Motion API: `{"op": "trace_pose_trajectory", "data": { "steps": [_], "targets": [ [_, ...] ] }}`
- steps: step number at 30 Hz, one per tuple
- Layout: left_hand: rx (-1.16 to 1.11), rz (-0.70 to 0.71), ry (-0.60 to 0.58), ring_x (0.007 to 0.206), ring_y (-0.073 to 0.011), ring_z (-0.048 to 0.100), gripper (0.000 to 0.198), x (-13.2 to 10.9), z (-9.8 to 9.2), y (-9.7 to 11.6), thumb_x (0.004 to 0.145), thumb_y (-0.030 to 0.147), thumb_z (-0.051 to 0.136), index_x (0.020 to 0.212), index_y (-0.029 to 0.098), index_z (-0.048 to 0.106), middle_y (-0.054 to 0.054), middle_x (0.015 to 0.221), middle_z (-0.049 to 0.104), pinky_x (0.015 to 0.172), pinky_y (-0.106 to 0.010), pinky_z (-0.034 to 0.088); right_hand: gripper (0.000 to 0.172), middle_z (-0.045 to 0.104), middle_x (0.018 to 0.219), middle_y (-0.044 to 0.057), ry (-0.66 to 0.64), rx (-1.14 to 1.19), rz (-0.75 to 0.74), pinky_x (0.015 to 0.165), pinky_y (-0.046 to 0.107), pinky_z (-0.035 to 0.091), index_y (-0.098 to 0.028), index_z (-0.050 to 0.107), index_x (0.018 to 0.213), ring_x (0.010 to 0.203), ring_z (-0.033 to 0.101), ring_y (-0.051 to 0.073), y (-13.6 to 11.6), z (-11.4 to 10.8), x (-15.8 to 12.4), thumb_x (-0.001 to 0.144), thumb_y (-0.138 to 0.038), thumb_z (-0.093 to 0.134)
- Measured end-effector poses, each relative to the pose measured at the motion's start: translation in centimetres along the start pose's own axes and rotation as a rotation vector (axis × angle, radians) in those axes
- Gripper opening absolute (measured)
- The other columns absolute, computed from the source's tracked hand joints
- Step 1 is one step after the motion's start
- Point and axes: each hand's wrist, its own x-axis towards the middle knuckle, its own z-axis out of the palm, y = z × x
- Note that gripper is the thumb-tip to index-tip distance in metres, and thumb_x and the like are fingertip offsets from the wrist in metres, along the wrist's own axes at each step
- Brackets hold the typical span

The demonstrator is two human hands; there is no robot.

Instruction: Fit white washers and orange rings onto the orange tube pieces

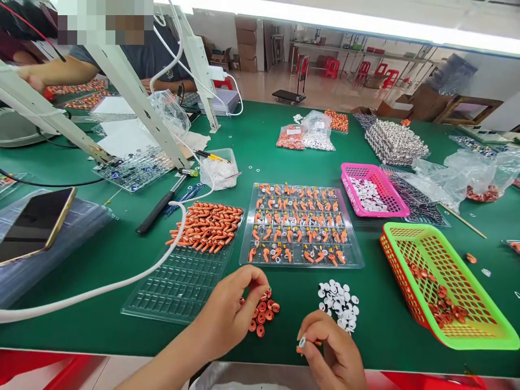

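Note:
My left hand (233,309) is closed in a pinch over a pile of round orange parts with holes (261,314); what its fingertips grip, if anything, is too small to make out. In my right hand (335,352), held low near the table's front edge, a small white and orange piece (301,343) sits between thumb and fingers. Just behind that hand lies a heap of white discs (339,300). Beyond both hands stands a clear compartment tray (357,254), filled with rows of curved orange parts.
To the left, a green-looking clear tray (174,287) carries stacked orange pieces (207,225). A white cable (122,284) crosses there, near a hammer (156,211) and a phone (38,225). Pink (400,208) and lime-green (483,338) baskets stand right. A person (158,59) sits opposite.

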Motion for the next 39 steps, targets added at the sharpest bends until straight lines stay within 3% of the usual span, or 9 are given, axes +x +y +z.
{"op": "trace_pose_trajectory", "data": {
  "steps": [5,8,13,25,31,35,39],
  "targets": [
    [0.309,0.154,-0.066,0.073,-0.0158,0.055,0.011,4.3,0.6,0.4,0.089,0.014,0.044,0.082,0.018,0.051,-0.002,0.078,0.059,0.069,-0.027,0.043,0.008,0.061,0.076,0.004,-0.051,-0.040,-0.082,0.060,0.025,0.044,-0.021,0.054,0.083,0.069,0.060,0.016,0.9,0.8,0.2,0.088,-0.017,0.049],
    [0.490,0.144,-0.164,0.071,-0.0173,0.056,0.012,6.8,1.2,0.1,0.085,0.010,0.046,0.079,0.018,0.053,-0.003,0.076,0.061,0.065,-0.028,0.043,0.006,0.060,0.074,0.003,-0.038,-0.042,-0.158,0.054,0.023,0.042,-0.021,0.053,0.083,0.063,0.058,0.014,1.7,1.3,0.3,0.085,-0.016,0.051],
    [0.595,0.126,-0.193,0.071,-0.0183,0.058,0.012,8.3,0.8,-0.8,0.084,0.010,0.045,0.083,0.018,0.055,-0.004,0.077,0.064,0.062,-0.027,0.041,0.006,0.060,0.074,0.003,-0.044,-0.077,-0.150,0.055,0.022,0.042,-0.021,0.053,0.082,0.064,0.059,0.014,2.1,1.3,0.1,0.085,-0.016,0.050],
    [0.668,0.122,-0.233,0.071,-0.0194,0.060,0.017,8.6,0.9,-0.9,0.078,0.004,0.048,0.083,0.017,0.059,-0.005,0.077,0.068,0.060,-0.026,0.040,0.006,0.060,0.075,0.003,-0.031,-0.050,-0.131,0.056,0.023,0.043,-0.021,0.051,0.082,0.065,0.057,0.014,2.0,1.4,0.0,0.084,-0.016,0.049],
    [0.614,0.137,-0.158,0.075,-0.0189,0.060,0.013,8.6,0.8,-1.3,0.082,0.009,0.050,0.081,0.018,0.060,-0.004,0.079,0.067,0.066,-0.028,0.044,0.007,0.058,0.078,0.003,-0.036,-0.053,-0.060,0.059,0.024,0.043,-0.021,0.051,0.082,0.068,0.057,0.014,1.5,1.1,-0.2,0.085,-0.015,0.048],
    [0.552,0.142,-0.097,0.086,-0.0187,0.062,0.018,7.0,0.1,-1.0,0.084,0.007,0.049,0.089,0.018,0.062,-0.005,0.089,0.068,0.078,-0.030,0.047,0.009,0.058,0.079,0.003,-0.055,-0.031,-0.022,0.062,0.025,0.043,-0.021,0.052,0.083,0.072,0.057,0.015,1.5,1.0,-0.3,0.086,-0.014,0.048],
    [0.435,0.117,-0.056,0.089,-0.0173,0.062,0.022,3.8,-0.2,-1.3,0.083,0.005,0.048,0.094,0.018,0.062,-0.005,0.092,0.066,0.078,-0.028,0.048,0.008,0.061,0.085,0.004,-0.101,0.019,0.007,0.068,0.027,0.044,-0.021,0.053,0.086,0.079,0.060,0.016,1.4,0.7,-0.2,0.088,-0.014,0.049]
  ]
}}
